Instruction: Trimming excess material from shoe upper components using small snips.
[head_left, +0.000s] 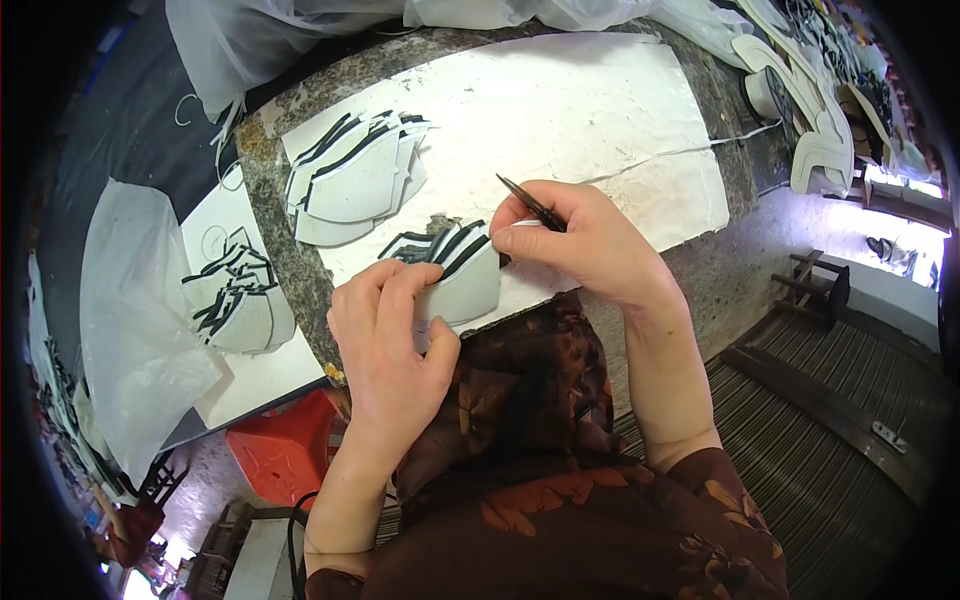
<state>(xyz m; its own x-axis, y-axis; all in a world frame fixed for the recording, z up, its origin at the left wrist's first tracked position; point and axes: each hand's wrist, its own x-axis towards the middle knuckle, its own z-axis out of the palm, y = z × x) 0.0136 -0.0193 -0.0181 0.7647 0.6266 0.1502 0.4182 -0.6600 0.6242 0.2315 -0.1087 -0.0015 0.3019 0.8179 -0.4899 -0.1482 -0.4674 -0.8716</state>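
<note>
A: My entry for the left hand?
B: Left hand (385,340), one. Fingers arched over the left part of the near fan (470,290), index tip on a dark edge, thumb bent below and apart from the index. From my end I cannot tell whether it pinches or only presses.
A: Right hand?
B: Right hand (580,235), one. Closed around a dark, pointed tool (538,206), whose tip juts up and to the left. Thumb and index meet at the fan's upper right corner; I cannot make out what lies between those tips.
A: The fan, then.
B: Pale pieces, dark-edged, overlapping. Location: near edge of the white board (600,120), between the hands.
A: Other stock on my feed?
B: Stack (355,185), same kind, on the board's left part, beyond the left hand. Pile (245,315), same kind, farther left, on a white sheet (215,225). Strip (660,152), thin, pale, running across the board's right side toward a reel (768,95). Cut-outs (825,160), cream, curved, far right. Bag (140,320), clear plastic, beside the pile. Stool (280,455), red, below the table edge.
</note>
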